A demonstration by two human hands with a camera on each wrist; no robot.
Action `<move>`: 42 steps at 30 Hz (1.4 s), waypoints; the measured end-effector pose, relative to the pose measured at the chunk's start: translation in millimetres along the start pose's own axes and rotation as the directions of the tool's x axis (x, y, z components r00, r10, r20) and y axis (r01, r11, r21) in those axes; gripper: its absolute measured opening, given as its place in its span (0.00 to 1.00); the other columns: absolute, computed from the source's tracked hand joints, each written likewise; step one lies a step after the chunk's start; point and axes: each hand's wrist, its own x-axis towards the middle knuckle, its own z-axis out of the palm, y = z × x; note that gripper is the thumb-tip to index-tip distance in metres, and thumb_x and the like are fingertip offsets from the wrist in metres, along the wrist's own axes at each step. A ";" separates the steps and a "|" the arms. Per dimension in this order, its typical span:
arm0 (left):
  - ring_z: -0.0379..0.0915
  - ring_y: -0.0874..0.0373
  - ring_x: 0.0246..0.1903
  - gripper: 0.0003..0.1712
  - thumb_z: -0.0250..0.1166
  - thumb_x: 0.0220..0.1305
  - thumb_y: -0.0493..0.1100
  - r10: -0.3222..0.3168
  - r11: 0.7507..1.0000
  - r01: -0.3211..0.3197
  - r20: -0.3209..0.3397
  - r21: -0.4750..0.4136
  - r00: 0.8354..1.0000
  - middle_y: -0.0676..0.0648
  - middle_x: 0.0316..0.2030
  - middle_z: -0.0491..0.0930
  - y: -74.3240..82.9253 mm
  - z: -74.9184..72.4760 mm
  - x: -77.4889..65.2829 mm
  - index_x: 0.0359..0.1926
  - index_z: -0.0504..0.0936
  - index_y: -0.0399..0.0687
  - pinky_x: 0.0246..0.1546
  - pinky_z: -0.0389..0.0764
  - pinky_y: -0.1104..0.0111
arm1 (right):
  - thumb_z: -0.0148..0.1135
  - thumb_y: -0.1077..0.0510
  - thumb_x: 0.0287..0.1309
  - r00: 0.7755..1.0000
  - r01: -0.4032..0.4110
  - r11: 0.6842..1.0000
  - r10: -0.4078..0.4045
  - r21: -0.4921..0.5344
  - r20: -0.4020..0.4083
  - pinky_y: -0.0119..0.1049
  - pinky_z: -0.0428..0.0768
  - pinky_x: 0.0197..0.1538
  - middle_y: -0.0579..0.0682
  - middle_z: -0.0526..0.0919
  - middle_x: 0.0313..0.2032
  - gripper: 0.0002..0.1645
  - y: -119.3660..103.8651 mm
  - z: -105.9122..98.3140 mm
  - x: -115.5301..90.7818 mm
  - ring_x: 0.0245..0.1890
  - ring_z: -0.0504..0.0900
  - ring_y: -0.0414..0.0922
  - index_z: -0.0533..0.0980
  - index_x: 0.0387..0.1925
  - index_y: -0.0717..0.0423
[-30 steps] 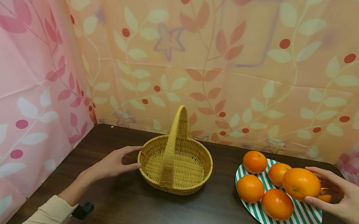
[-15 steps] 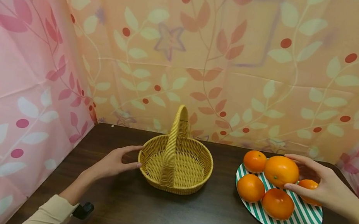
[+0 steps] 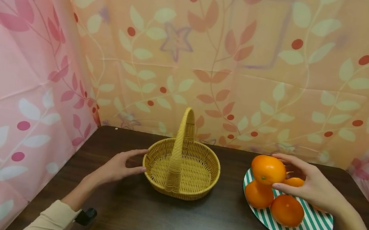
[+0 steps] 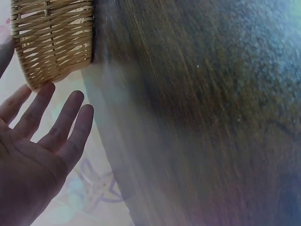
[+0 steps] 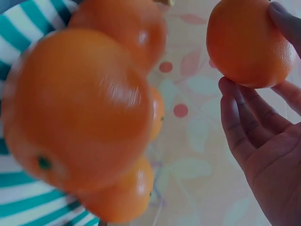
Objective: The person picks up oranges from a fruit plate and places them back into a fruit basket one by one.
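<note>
My right hand (image 3: 311, 185) holds an orange (image 3: 268, 170) between thumb and fingertips, raised over the far left part of a green-and-white striped oval plate (image 3: 320, 227). In the right wrist view the thumb presses one side of the held orange (image 5: 249, 44) and the fingers support it from the other. Several more oranges (image 3: 287, 211) lie on the plate, partly hidden behind the held one and the hand. My left hand (image 3: 122, 166) touches the left rim of a woven basket (image 3: 194, 191) with extended fingers. In the left wrist view its fingertips are right at the basket's edge (image 4: 56, 47).
The basket has a tall arched handle (image 3: 177, 150) and stands left of the plate on a dark wooden table (image 3: 166, 229). A patterned cloth (image 3: 177, 69) hangs behind the table, and a pink one (image 3: 1, 102) at the left.
My right hand has carried the orange leftward across the plate, from its right side to above its left end. The left hand stays at the basket's rim.
</note>
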 end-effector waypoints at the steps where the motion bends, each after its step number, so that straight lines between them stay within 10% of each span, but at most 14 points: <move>1: 0.70 0.35 0.62 0.39 0.71 0.67 0.54 0.003 1.000 -0.003 -0.002 0.001 1.000 0.41 0.68 0.70 0.3 -0.2 -0.2 0.73 0.70 0.46 0.56 0.74 0.42 | 0.77 0.67 0.53 1.000 -0.002 1.000 0.002 0.011 0.006 0.31 0.81 0.49 0.51 0.78 0.60 0.42 -1.1 2.2 2.3 0.49 0.82 0.47 0.71 0.69 0.53; 42: 0.71 0.33 0.61 0.39 0.70 0.68 0.52 0.010 1.000 -0.011 0.010 0.028 1.000 0.39 0.69 0.69 2.0 0.0 -1.4 0.74 0.69 0.44 0.57 0.73 0.41 | 0.80 0.58 0.52 0.974 0.111 0.967 -0.152 0.231 0.169 0.45 0.82 0.50 0.50 0.80 0.56 0.42 -18.4 117.8 92.1 0.51 0.81 0.52 0.72 0.68 0.53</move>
